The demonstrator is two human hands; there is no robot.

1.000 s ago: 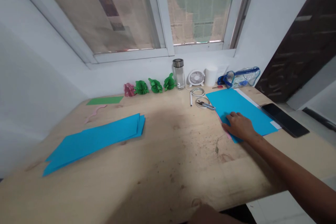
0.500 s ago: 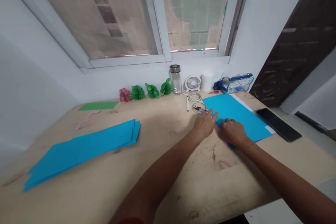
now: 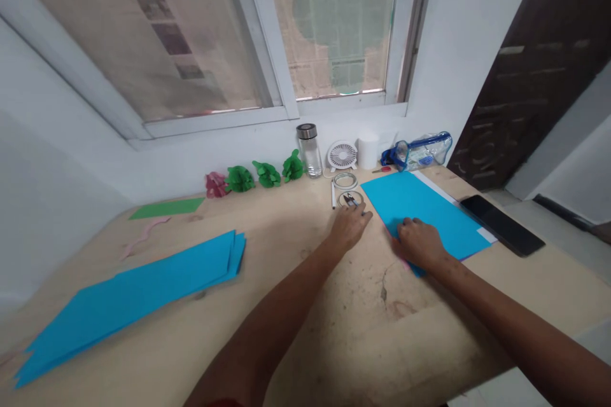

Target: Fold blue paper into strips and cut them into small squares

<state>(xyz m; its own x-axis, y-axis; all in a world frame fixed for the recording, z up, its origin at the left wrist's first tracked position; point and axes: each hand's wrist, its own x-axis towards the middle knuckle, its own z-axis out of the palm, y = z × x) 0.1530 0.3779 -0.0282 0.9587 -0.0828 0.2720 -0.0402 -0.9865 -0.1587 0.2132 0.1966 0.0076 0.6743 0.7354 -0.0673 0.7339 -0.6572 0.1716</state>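
My left hand (image 3: 350,227) is at the back of the table with its fingers curled round the handle of small thread snips (image 3: 350,200). The snips' dark blades point away, over a ring of tape (image 3: 357,194). My right hand (image 3: 417,241) is closed at the near left corner of a stack of blue paper (image 3: 429,203), knuckles up. What its fingers pinch there is hidden. A thin pink edge (image 3: 405,264) shows beneath the blue corner, and white sheets (image 3: 442,189) stick out along the stack's far right side.
More blue sheets (image 3: 143,292) lie at the left. Along the wall stand green paper shapes (image 3: 266,173), a pink one (image 3: 216,184), a glass bottle (image 3: 311,151), a small fan (image 3: 342,156), a white roll (image 3: 368,151) and a clear pouch (image 3: 424,151). A phone (image 3: 502,224) lies right.
My left hand has moved left, away from the blue stack's edge and over the snips' handle. The right hand stays at the stack's corner. The view has shifted slightly to the right.
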